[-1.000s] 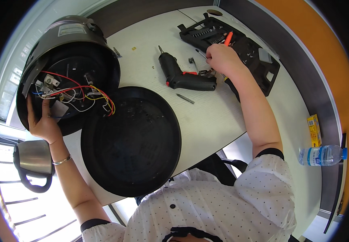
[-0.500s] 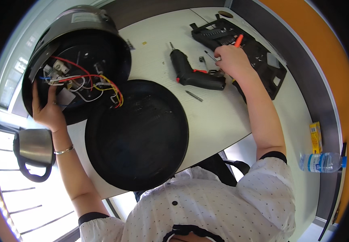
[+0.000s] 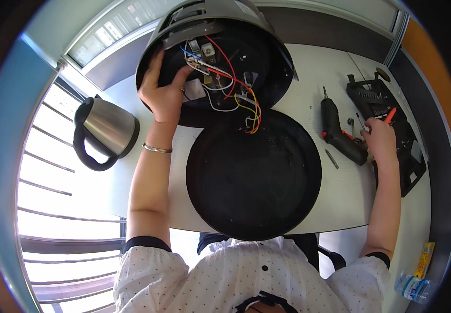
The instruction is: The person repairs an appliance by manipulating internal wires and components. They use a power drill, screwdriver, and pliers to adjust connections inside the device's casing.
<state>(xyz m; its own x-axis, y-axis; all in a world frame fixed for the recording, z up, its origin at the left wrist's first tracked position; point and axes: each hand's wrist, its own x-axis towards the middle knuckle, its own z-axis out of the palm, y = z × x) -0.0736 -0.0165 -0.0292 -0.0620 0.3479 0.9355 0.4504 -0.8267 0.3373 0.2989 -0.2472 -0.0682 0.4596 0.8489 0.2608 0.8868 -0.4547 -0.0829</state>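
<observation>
My left hand (image 3: 164, 99) is closed on the near left rim of a dark round cooker body (image 3: 275, 70), its thumb inside by the wiring. The body lies tipped with its open underside toward me. Red, white, blue and yellow wires (image 3: 230, 78) run inside it, some hanging over a black round cover (image 3: 254, 180) just below. On the right, my right hand (image 3: 381, 136) pinches a thin-shafted screwdriver (image 3: 360, 121) above an open black tool case (image 3: 405, 141). An orange-red handle (image 3: 391, 115) shows beside those fingers; whether it is held is unclear.
A black cordless screwdriver (image 3: 335, 128) lies left of the case, a loose bit (image 3: 332, 159) near it. The steel kettle (image 3: 105, 128) stands at left by the window. A water bottle (image 3: 413, 288) and yellow box (image 3: 424, 260) are at lower right.
The whole view has swung left, so everything sits further right. My left hand keeps its hold on the cooker body. The right hand stays at the tool case with the screwdriver.
</observation>
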